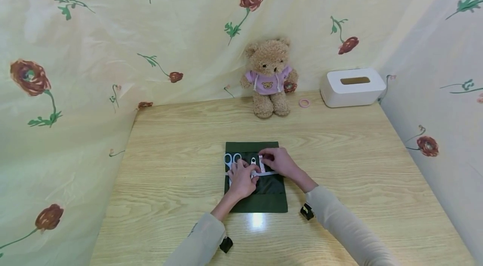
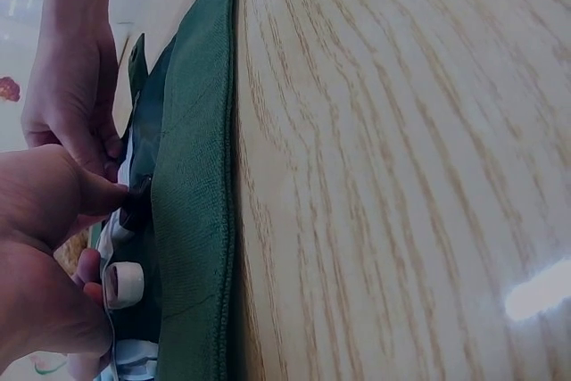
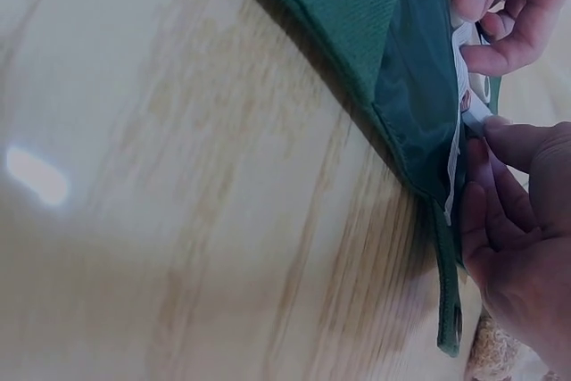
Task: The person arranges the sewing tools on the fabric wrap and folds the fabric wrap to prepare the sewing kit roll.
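Head view — dark-green case [image 1: 264,204], cloth, unfolded

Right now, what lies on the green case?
Scissors, a white object, a white strip and a pale band; in the head view, the left hand covers part of the scissors.

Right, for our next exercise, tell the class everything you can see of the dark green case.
The case lies open on the wooden table. Its borders look like matte, woven fabric, its inside smoother and shinier. A white strap crosses it, with pale-handled scissors at its left side. The left hand pinches the strap; the right hand holds a white strip there.
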`<state>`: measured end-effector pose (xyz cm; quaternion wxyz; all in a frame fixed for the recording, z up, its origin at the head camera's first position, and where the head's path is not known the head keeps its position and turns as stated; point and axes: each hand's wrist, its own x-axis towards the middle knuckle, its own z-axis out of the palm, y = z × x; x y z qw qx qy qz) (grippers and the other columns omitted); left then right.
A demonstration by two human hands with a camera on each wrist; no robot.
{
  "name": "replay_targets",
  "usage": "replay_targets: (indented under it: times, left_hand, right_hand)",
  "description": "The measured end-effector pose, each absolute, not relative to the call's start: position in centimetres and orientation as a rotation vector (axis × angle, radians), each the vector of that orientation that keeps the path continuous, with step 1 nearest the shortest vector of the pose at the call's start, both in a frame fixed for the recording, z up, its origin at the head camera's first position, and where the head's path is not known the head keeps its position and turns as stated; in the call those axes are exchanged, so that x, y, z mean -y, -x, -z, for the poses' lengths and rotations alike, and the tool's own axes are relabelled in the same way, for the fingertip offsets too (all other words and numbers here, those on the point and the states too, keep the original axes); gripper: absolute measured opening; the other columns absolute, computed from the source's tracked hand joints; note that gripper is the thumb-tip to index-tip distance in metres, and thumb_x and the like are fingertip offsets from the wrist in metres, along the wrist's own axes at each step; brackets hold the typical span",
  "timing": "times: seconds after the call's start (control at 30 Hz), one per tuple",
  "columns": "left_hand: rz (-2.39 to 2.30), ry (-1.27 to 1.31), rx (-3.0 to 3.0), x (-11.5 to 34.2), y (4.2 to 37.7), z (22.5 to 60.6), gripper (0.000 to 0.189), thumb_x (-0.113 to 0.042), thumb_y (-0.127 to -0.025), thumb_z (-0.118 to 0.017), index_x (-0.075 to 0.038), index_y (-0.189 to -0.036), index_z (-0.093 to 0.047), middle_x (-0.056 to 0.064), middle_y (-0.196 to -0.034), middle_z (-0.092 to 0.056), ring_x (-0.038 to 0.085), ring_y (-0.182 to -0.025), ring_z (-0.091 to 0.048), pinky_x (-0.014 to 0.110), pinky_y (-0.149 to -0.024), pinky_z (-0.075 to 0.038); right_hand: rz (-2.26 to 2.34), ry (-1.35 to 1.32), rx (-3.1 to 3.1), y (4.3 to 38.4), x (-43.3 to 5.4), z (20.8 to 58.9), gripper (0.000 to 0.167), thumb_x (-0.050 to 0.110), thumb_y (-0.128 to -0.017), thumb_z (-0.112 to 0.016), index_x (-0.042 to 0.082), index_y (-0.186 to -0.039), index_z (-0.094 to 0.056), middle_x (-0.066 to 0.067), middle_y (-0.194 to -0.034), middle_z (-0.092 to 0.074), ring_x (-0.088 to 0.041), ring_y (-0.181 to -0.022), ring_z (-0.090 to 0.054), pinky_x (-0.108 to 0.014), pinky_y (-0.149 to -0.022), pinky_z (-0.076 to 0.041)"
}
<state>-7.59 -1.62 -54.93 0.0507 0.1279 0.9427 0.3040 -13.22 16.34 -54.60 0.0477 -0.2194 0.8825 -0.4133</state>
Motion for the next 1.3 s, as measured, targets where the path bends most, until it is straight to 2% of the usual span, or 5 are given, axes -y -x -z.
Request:
replay_targets:
  times: [0.3,0.6,1.3]
  left_hand:
    - [-0.950,-0.393,-2.853,1.63,7.56,55.03,0.014,-0.010,-0.089,-0.072,-0.021,-0.098,-0.069,0.008,-0.102,-0.039,0.033,-0.097,-0.035,0.050,-0.080,-0.026]
    - [-0.965,-0.382,-2.838,1.62,7.60,55.13,0.014,-0.010,-0.089,-0.073,-0.020,-0.099,-0.069,0.008,-0.103,-0.039,0.033,-0.099,-0.035,0.052,-0.082,-0.027]
    - [-0.980,-0.345,-2.834,1.45,7.74,55.40,0.016,-0.009,-0.088,-0.073,-0.021,-0.095,-0.067,0.009,-0.105,-0.039,0.034,-0.099,-0.034,0.054,-0.085,-0.026]
  right_hand:
    - [1.211,0.675,-2.682,13.25,-16.46,54.63,0.020,-0.001,-0.090,-0.071,-0.001,-0.109,-0.074,-0.002,-0.083,-0.066,-0.012,-0.070,-0.056,-0.029,-0.063,-0.047]
    - [1.153,0.747,-2.728,13.40,-16.68,54.74,0.011,0.002,-0.089,-0.073,0.002,-0.098,-0.077,-0.004,-0.084,-0.068,-0.014,-0.072,-0.059,-0.029,-0.063,-0.048]
    - [1.158,0.836,-2.661,13.34,-17.02,54.99,0.010,0.002,-0.087,-0.075,0.003,-0.096,-0.078,-0.002,-0.086,-0.063,-0.016,-0.077,-0.058,-0.030,-0.065,-0.048]
